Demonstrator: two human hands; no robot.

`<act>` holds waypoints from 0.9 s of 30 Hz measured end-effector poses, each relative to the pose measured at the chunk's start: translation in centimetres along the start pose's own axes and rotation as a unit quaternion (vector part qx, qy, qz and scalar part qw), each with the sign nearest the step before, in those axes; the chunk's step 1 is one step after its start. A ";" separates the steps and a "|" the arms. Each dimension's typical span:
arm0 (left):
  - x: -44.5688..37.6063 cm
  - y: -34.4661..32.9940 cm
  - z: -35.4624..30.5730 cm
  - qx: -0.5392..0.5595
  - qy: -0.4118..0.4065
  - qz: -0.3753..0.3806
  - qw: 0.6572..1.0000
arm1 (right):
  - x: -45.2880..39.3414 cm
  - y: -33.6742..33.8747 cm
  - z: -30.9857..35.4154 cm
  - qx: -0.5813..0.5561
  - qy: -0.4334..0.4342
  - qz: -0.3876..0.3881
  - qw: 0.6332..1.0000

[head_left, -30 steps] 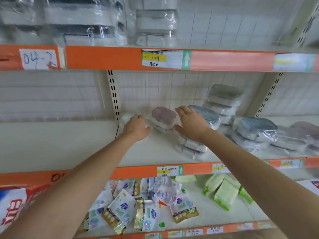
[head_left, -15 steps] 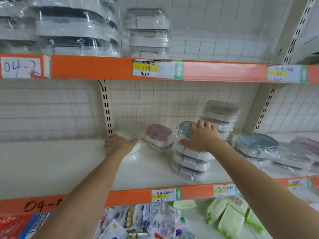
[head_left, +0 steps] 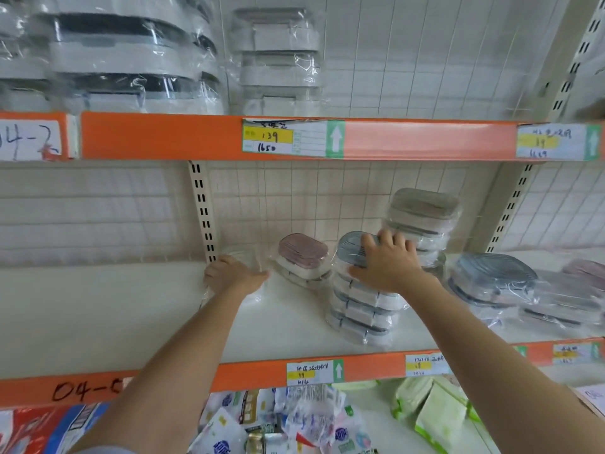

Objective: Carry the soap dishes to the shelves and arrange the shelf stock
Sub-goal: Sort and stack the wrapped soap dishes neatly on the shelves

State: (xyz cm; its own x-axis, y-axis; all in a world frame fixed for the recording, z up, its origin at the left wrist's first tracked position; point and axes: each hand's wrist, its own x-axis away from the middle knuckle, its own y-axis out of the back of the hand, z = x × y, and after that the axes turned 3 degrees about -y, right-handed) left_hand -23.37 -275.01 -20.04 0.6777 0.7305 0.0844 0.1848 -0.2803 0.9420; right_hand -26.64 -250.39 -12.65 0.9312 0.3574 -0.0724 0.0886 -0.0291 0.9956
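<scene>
On the middle shelf (head_left: 131,322) my left hand (head_left: 234,275) lies over a white soap dish in clear wrap (head_left: 244,255) next to the slotted upright, fingers curled down onto it; most of the dish is hidden. A pink-lidded soap dish (head_left: 302,253) stands just right of it. My right hand (head_left: 389,263) rests with spread fingers on top of a leaning stack of blue-grey soap dishes (head_left: 360,306). Behind it rises a stack of grey-beige soap dishes (head_left: 424,208).
More wrapped blue dishes (head_left: 491,276) and pink dishes (head_left: 586,270) lie on the shelf's right end. The upper shelf (head_left: 163,136) holds large wrapped containers (head_left: 124,60). Packets (head_left: 294,421) and green packs (head_left: 435,411) fill the shelf below. Bare shelf stretches to the left.
My right hand moved from beside the pink dish to the top of the blue-grey stack. My left hand slid left with the white dish toward the upright. The view rose.
</scene>
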 end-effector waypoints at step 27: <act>25.8 22.6 6.2 -0.049 -0.299 0.191 0.934 | 22.5 15.9 2.4 -0.109 -0.003 0.067 0.992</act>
State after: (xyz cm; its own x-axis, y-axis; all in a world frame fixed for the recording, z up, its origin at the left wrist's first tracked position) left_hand 2.68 -266.35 1.44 0.9625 0.1034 0.2510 -0.1973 -0.3685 0.9084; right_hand -3.46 -245.06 1.39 0.9316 0.3584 0.0608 -0.1129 0.1262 0.9856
